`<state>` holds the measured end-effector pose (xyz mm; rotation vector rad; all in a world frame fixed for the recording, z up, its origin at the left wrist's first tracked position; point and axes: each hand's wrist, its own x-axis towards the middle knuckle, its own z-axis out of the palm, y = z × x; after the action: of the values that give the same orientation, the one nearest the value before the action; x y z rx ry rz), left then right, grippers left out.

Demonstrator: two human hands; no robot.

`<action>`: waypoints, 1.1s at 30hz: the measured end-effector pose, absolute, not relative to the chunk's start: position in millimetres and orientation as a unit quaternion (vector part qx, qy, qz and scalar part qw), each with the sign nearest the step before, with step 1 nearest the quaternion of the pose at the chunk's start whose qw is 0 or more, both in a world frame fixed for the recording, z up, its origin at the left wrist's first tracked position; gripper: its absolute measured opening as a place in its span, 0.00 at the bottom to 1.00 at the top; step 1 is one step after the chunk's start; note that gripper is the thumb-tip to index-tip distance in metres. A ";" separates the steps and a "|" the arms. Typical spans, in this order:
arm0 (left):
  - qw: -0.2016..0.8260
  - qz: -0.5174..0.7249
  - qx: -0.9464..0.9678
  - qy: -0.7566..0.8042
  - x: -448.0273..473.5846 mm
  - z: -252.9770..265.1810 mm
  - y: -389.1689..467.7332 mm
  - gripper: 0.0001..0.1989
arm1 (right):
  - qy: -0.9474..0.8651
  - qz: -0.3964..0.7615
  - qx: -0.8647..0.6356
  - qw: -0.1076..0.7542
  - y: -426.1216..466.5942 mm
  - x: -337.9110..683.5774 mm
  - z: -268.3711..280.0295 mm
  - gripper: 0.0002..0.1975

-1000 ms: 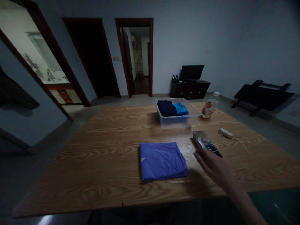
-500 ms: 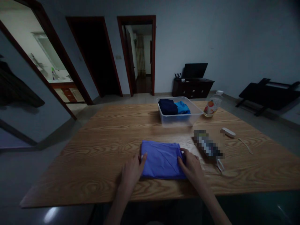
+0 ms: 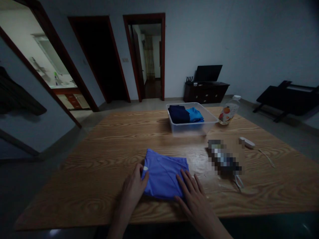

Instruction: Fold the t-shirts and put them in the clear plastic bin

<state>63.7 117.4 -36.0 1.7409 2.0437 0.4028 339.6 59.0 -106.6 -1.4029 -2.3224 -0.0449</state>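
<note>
A folded purple garment (image 3: 164, 174) lies on the wooden table in front of me, turned slightly, with a small white mark at its left edge. My left hand (image 3: 134, 181) grips that left edge, thumb on top and fingers tucked beside or under the cloth. My right hand (image 3: 193, 192) rests on the garment's right side with its fingers spread and stretched out. Beyond the garment stands a clear plastic bin (image 3: 189, 129) holding folded dark navy cloth (image 3: 178, 114) and folded bright blue cloth (image 3: 195, 115).
Right of the bin stands a clear bottle (image 3: 228, 111) with a white cap. A blurred-out object (image 3: 224, 157) with a white strap and a white device (image 3: 246, 142) with a cord lie on the right of the wooden table (image 3: 99, 159).
The purple garment has turned and shifted a little left and nearer me. My right hand has gone from gripping its right edge to lying flat with fingers spread on it.
</note>
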 end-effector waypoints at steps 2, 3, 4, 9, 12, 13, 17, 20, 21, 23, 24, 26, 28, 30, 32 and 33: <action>0.187 0.195 0.612 0.743 61.6 -23.5 114.6 0.02 | -0.846 0.024 -0.491 0.207 54.5 330.6 -108.5 0.41; 0.171 0.218 0.608 0.744 64.7 -16.8 112.5 0.02 | -0.849 0.043 -0.484 0.206 52.8 326.9 -107.6 0.41; 0.154 0.236 0.608 0.743 70.9 -10.2 110.0 0.02 | -0.850 0.060 -0.480 0.210 51.7 323.9 -105.9 0.40; 0.137 0.215 0.671 0.696 134.5 5.6 93.4 0.06 | -0.808 0.089 -0.498 0.301 53.0 326.3 -102.4 0.31; 0.168 0.161 0.724 0.649 168.4 -6.0 80.5 0.14 | -0.758 0.094 -0.542 0.351 55.2 340.8 -107.2 0.27; 0.173 0.140 0.735 0.640 175.5 -12.6 76.5 0.16 | -0.743 0.098 -0.557 0.357 55.9 345.7 -108.6 0.26; 0.166 0.079 0.754 0.630 185.6 -41.6 64.9 0.22 | -0.744 0.127 -0.556 0.348 63.2 354.4 -108.1 0.24; 0.142 0.079 0.760 0.629 183.7 -59.6 57.8 0.27 | -0.766 0.162 -0.526 0.332 78.6 349.8 -104.5 0.23; 0.132 0.090 0.765 0.624 182.3 -64.0 55.1 0.29 | -0.763 0.173 -0.527 0.333 85.8 347.9 -103.3 0.23; 0.117 0.128 0.775 0.607 178.1 -69.2 49.4 0.30 | -0.742 0.200 -0.540 0.344 101.8 345.3 -100.5 0.22; 0.117 0.151 0.778 0.598 175.1 -69.7 46.8 0.30 | -0.730 0.220 -0.543 0.353 110.0 344.9 -98.5 0.23; 0.137 0.193 0.785 0.573 167.3 -67.5 42.9 0.29 | -0.713 0.271 -0.527 0.375 124.9 345.3 -93.0 0.22; 0.151 0.228 0.793 0.544 157.4 -64.1 41.8 0.22 | -0.708 0.321 -0.493 0.392 136.6 345.9 -87.1 0.21; 0.115 0.254 0.805 0.523 147.2 -64.2 43.0 0.17 | -0.713 0.328 -0.473 0.401 144.6 345.3 -83.9 0.19; 0.035 0.265 0.819 0.507 138.1 -70.2 44.9 0.19 | -0.739 0.261 -0.484 0.389 149.3 343.2 -85.4 0.21; -0.007 0.260 0.829 0.495 134.4 -75.2 45.7 0.22 | -0.757 0.207 -0.494 0.375 150.3 341.7 -87.6 0.21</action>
<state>134.4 45.7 -75.2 2.6154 1.5628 0.8207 341.7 150.3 -87.6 -1.2642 -1.9365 0.5305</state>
